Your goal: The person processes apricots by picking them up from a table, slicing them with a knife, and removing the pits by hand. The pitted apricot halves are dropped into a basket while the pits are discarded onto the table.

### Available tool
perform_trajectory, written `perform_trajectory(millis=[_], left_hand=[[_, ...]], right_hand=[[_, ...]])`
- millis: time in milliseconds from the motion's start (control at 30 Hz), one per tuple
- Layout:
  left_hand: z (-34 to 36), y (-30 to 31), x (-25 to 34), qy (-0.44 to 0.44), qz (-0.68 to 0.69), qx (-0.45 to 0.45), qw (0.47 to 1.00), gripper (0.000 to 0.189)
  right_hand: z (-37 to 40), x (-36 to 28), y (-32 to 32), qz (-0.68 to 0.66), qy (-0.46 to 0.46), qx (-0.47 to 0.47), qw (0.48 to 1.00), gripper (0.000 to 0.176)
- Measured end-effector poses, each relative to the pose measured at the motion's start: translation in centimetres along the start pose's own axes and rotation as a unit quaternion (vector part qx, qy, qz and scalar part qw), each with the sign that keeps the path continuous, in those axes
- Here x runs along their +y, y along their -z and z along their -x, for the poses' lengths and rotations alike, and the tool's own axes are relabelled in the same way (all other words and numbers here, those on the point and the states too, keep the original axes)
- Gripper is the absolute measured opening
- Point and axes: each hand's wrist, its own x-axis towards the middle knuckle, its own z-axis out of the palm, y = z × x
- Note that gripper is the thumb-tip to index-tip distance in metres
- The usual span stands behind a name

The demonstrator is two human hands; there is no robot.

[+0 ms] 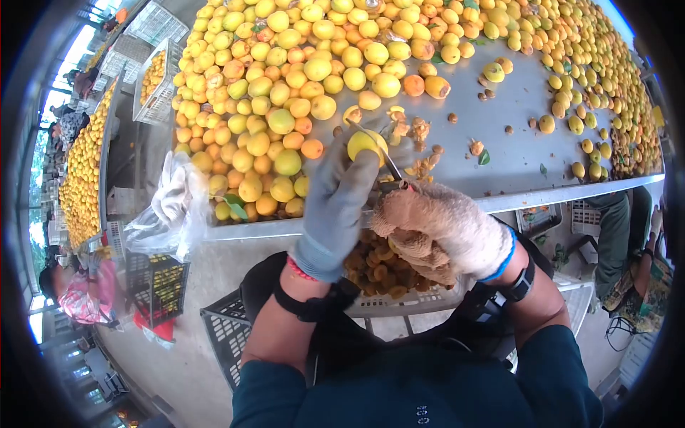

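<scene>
My left hand [339, 189], in a grey glove, grips a yellow apricot [366, 145] over the near edge of the metal table. In a stained, pale knit glove, my right hand [446, 225] is closed around a small knife [392, 169]; the handle is mostly hidden in the fist. Its blade lies against the apricot's right side. Below my hands, a crate [399, 305] holds brownish-orange apricot halves [382, 267]. Torn pulp [421, 130] and loose stones [452, 118] lie on the metal just beyond the fruit.
Whole apricots [267, 107] are heaped across the table [471, 93], whose raised metal rim [528, 200] runs in front of me. A white cloth in clear plastic [171, 203] hangs over the left edge. People sit at left [89, 289] and right [646, 278]. A black crate [153, 285] stands left.
</scene>
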Motion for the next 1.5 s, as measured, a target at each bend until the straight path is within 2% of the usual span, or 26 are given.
perform_trajectory(millis=[67, 133, 233, 333, 433, 533, 567, 667, 767, 867, 967, 1067, 1167, 1233, 1300, 1333, 1400, 1433, 1500], left_hand=[[-0.1, 0.7, 0.6, 0.015, -0.084, -0.008, 0.996, 0.053], [0.2, -0.4, -0.5, 0.015, 0.034, 0.032, 0.999, 0.050], [0.8, -1.2, -1.1, 0.061, 0.175, 0.062, 0.981, 0.046], [0.3, -0.2, -1.3, 0.042, 0.110, 0.010, 0.993, 0.048], [-0.2, 0.1, -0.3, 0.048, 0.019, 0.040, 0.998, 0.057], [0.7, -0.6, -1.7, 0.015, 0.038, 0.048, 0.998, 0.059], [0.5, -0.6, -1.6, 0.094, 0.146, 0.087, 0.981, 0.059], [0.3, 0.2, -2.7, 0.052, 0.058, 0.097, 0.992, 0.059], [0.3, 1.7, -1.2, 0.040, -0.046, 0.027, 0.998, 0.059], [0.6, 0.9, -0.5, 0.002, -0.090, -0.013, 0.996, 0.060], [0.8, -0.8, -0.2, 0.044, 0.061, 0.070, 0.995, 0.061], [0.4, 0.0, -0.9, 0.083, 0.126, 0.066, 0.986, 0.063], [0.2, -0.5, -1.2, 0.039, 0.142, 0.064, 0.987, 0.063], [0.4, -0.3, -1.3, -0.028, -0.007, 0.062, 0.998, 0.060], [0.6, -0.1, -1.7, -0.046, -0.053, 0.063, 0.996, 0.057], [0.7, 0.0, -2.1, -0.030, -0.025, 0.065, 0.997, 0.054], [0.9, -0.1, -2.0, 0.010, 0.058, 0.074, 0.996, 0.042], [0.8, -0.2, -1.3, 0.036, 0.114, 0.080, 0.990, 0.036], [0.6, 0.3, -1.3, 0.007, 0.043, 0.068, 0.997, 0.035]], right_hand=[[-0.2, 0.8, 0.8, -0.037, 0.015, -0.039, 0.998, 0.031], [-1.4, 1.9, 0.3, 0.060, 0.070, 0.030, 0.995, 0.031], [-2.9, 2.8, 0.6, 0.181, 0.170, 0.057, 0.967, 0.032], [-0.6, 0.3, -0.3, 0.058, -0.025, 0.045, 0.997, 0.034], [-0.6, 0.9, 0.5, 0.058, 0.003, 0.040, 0.997, 0.033], [-2.5, 2.1, 0.3, 0.129, 0.069, 0.076, 0.986, 0.030], [-2.4, 2.0, 0.4, 0.131, 0.033, 0.073, 0.988, 0.030], [-2.4, 1.8, 0.2, 0.171, 0.069, 0.079, 0.980, 0.031], [-1.1, 0.8, 0.2, 0.057, 0.001, 0.016, 0.998, 0.035], [-1.7, 1.1, 0.1, 0.108, -0.004, 0.040, 0.993, 0.034], [-2.4, 1.3, 0.1, 0.165, -0.005, 0.063, 0.984, 0.032], [-3.0, 2.6, 0.7, 0.140, 0.068, 0.043, 0.987, 0.031], [-2.8, 2.8, 0.7, 0.107, 0.092, 0.019, 0.990, 0.032], [-3.0, 3.3, 1.0, 0.032, 0.106, -0.034, 0.993, 0.034], [-3.5, 4.3, 2.2, -0.077, 0.104, -0.120, 0.984, 0.034], [-3.9, 4.7, 2.9, -0.137, 0.095, -0.171, 0.971, 0.033], [-3.6, 4.6, 3.3, -0.109, 0.088, -0.142, 0.980, 0.033], [-2.9, 3.9, 3.0, -0.021, 0.090, -0.060, 0.994, 0.033], [-2.1, 3.1, 2.1, 0.063, 0.155, 0.059, 0.984, 0.030]])
